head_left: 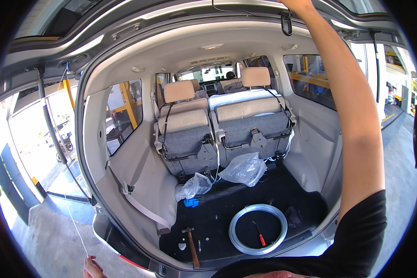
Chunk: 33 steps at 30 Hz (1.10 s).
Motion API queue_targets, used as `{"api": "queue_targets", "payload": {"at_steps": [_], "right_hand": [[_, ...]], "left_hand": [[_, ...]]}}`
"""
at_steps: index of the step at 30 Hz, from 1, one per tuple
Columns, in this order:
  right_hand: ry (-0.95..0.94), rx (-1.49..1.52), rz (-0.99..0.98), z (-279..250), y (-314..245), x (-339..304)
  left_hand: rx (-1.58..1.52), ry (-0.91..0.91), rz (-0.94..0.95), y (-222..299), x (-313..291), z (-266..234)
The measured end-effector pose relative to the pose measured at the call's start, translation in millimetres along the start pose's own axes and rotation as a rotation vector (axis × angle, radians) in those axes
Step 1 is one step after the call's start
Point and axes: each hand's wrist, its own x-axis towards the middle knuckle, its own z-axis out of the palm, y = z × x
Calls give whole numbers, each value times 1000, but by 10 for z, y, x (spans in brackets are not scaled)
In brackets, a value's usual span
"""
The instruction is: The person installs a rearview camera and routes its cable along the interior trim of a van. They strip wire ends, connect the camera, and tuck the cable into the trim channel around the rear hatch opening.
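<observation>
Low on the left, my left hand (92, 268) is closed on a thin white cord (75, 222). The cord runs up past the tailgate strut to a small blue piece (68, 67) at the top of the opening. My right arm is raised, and my right hand (297, 3) is at the raised tailgate (171, 27), beside a black strap loop (287, 24). The upper edge of the view cuts off that hand, so its fingers are hidden.
On the black boot floor lie a coil of pale tubing or wire (233, 230), a red-handled screwdriver (262, 239), a hammer (192, 248) and small parts. Clear plastic bags (245, 169) rest against the folded rear seats (252, 129). A strut (51, 116) stands at the left.
</observation>
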Motion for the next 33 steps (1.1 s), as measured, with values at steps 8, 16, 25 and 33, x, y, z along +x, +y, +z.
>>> {"api": "queue_targets", "payload": {"at_steps": [8,16,25,33], "right_hand": [[148,-283,-60,117,-46,3],[121,-157,-46,321,-86,-96],[-184,-567,-66,226,-739,-182],[-85,-645,-73,402,-724,-128]], "left_hand": [[-14,-36,-30,-63,-211,162],[4,14,-96,-151,-345,343],[-109,7,-26,2,-528,589],[-132,84,-128,230,-681,767]]}}
